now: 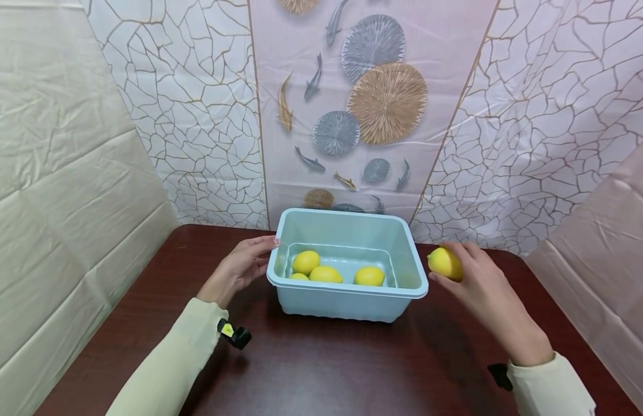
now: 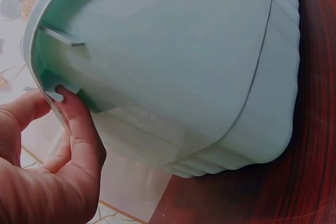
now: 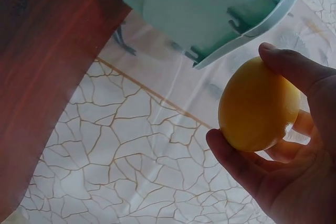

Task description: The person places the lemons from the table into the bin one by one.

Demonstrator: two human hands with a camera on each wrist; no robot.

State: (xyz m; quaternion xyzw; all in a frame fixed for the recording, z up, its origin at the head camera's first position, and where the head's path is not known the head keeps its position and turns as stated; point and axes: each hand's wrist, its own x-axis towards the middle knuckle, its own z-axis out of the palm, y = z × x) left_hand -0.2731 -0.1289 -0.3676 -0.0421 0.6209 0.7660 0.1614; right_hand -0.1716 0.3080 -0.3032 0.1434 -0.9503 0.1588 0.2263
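A pale blue plastic tub [image 1: 347, 303] stands on the dark wooden table, with several lemons [image 1: 370, 276] lying on its floor. At the tub's left side, my left hand [image 1: 244, 263] pinches the rim between thumb and fingers; the left wrist view shows the fingertips at the rim's edge [image 2: 34, 66]. My right hand [image 1: 482, 283] grips another lemon [image 1: 445, 264] just right of the tub, above the table. In the right wrist view this lemon [image 3: 257, 106] sits between thumb and fingers, apart from the tub's rim [image 3: 252, 36].
The table [image 1: 321, 364] has its back edge close behind the tub. A patterned cloth wall [image 1: 212, 115] rises behind, and plain cream cloth [image 1: 56, 173] hangs at the left. Black straps with small devices [image 1: 234, 334] are worn at both wrists.
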